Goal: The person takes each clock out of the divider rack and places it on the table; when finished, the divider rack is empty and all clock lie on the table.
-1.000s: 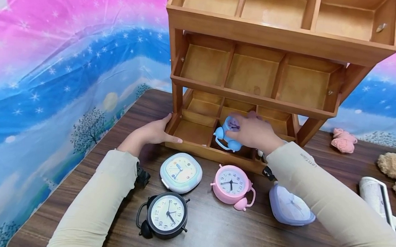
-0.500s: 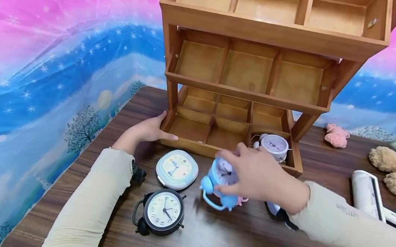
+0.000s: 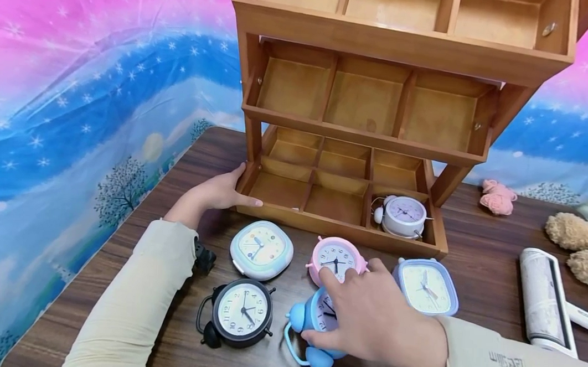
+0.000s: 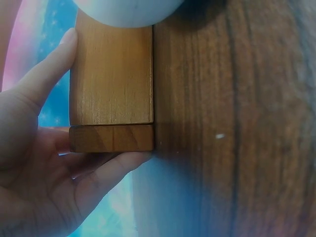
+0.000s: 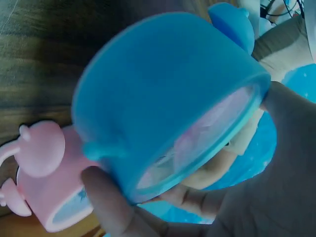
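Observation:
My right hand (image 3: pixel 377 315) grips a light-blue twin-bell alarm clock (image 3: pixel 323 312) by its sides, low over the table just in front of a pink alarm clock (image 3: pixel 337 258). In the right wrist view the blue clock (image 5: pixel 168 94) fills the middle, with thumb and fingers at its rim. My left hand (image 3: pixel 219 190) holds the lower left corner of a wooden tiered shelf (image 3: pixel 317 222), its thumb and fingers on opposite sides of the board in the left wrist view. A white twin-bell clock (image 3: pixel 404 214) lies in the bottom tier's front right compartment.
On the table (image 3: pixel 195 170) lie a black alarm clock (image 3: pixel 243 314), a rounded white-and-pale-blue clock (image 3: pixel 262 249) and a lavender clock (image 3: pixel 427 287). At right are a lint roller (image 3: pixel 540 296), tan plush pieces (image 3: pixel 578 231) and a pink fuzzy item (image 3: pixel 498 197).
My right hand has lifted the blue clock out of the bottom tier's front middle compartment and brought it toward me, past the pink clock. My left hand stays at the shelf corner.

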A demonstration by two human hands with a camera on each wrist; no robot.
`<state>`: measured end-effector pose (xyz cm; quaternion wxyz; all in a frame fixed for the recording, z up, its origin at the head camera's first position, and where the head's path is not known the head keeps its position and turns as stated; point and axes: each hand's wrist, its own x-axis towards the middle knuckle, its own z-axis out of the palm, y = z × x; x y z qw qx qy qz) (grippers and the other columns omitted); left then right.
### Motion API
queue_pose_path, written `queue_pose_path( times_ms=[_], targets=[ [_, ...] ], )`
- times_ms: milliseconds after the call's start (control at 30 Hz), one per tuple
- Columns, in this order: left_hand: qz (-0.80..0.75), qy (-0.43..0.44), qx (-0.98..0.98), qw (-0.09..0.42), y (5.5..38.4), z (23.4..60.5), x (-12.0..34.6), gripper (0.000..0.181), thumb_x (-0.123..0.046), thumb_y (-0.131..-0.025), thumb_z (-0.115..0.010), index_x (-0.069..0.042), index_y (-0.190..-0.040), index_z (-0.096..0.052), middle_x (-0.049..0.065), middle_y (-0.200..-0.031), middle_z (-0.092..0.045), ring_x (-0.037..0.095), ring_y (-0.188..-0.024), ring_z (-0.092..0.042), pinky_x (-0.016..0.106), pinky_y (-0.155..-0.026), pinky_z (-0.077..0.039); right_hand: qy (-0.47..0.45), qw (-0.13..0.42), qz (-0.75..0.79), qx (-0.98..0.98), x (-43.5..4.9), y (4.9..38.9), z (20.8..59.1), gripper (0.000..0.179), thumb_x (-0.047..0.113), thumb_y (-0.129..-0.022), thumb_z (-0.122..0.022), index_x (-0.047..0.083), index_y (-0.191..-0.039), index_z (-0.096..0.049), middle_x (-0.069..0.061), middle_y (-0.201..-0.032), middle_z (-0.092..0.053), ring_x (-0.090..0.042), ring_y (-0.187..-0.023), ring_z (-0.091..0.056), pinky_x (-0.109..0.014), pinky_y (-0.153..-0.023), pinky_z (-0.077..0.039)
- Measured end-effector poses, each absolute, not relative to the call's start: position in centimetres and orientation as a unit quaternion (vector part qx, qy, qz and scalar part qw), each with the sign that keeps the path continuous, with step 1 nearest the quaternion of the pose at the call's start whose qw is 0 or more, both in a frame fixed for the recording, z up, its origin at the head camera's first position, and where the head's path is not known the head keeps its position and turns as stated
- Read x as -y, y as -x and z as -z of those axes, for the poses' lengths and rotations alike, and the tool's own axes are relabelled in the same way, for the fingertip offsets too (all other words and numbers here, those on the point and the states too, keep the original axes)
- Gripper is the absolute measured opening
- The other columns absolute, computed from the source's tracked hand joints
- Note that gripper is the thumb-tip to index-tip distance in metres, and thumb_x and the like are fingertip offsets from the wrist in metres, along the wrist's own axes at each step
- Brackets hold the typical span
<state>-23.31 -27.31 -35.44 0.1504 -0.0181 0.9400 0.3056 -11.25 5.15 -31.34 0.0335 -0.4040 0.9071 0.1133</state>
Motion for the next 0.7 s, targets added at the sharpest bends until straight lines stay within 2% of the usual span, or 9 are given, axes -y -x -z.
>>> queue_pose_path(
  times_ms=[233, 333, 567, 700],
  targets=[
    [-0.307, 0.019, -0.939, 0.153, 23.5, 35.5, 27.2, 0.113, -0.053, -0.089, -0.069, -0.010, -0.159, 0.009, 0.024, -0.163, -0.013, 0.043, -0.146, -0.020, 0.058, -0.115, -0.022, 0.389, 0.036, -0.112, -0.914, -4.8, 11.4, 32.9, 0.082, 0.087, -0.075, -0.050, 0.014, -0.109, -0.060, 0.000, -0.056, -0.056, -0.019, -0.057, -0.061, -0.047, -0.077, -0.048],
    [-0.307, 0.019, -0.939, 0.154, 23.5, 35.4, 27.2, 0.114, -0.052, -0.089, -0.070, -0.010, -0.159, 0.009, 0.024, -0.163, -0.013, 0.043, -0.146, -0.020, 0.058, -0.115, -0.022, 0.387, 0.034, -0.121, -0.914, -4.7, 11.6, 33.4, 0.083, 0.088, -0.075, -0.049, 0.013, -0.109, -0.061, 0.001, -0.055, -0.056, -0.019, -0.053, -0.060, -0.047, -0.078, -0.049],
    [-0.312, 0.018, -0.937, 0.153, 23.5, 35.5, 27.2, 0.113, -0.051, -0.089, -0.069, -0.011, -0.159, 0.010, 0.024, -0.163, -0.012, 0.043, -0.146, -0.019, 0.058, -0.115, -0.022, 0.384, 0.035, -0.137, -0.912, -4.3, 11.9, 33.6, 0.084, 0.088, -0.078, -0.044, 0.014, -0.112, -0.064, -0.003, -0.062, -0.063, -0.021, -0.056, -0.063, -0.049, -0.084, -0.052],
    [-0.315, 0.017, -0.936, 0.153, 23.4, 35.6, 27.4, 0.112, -0.050, -0.090, -0.069, -0.011, -0.159, 0.011, 0.024, -0.162, -0.013, 0.044, -0.146, -0.019, 0.058, -0.115, -0.022, 0.388, 0.025, -0.151, -0.909, -4.2, 12.1, 33.5, 0.080, 0.085, -0.081, -0.043, 0.015, -0.115, -0.064, 0.000, -0.057, -0.060, -0.019, -0.050, -0.060, -0.044, -0.077, -0.055]
  ],
)
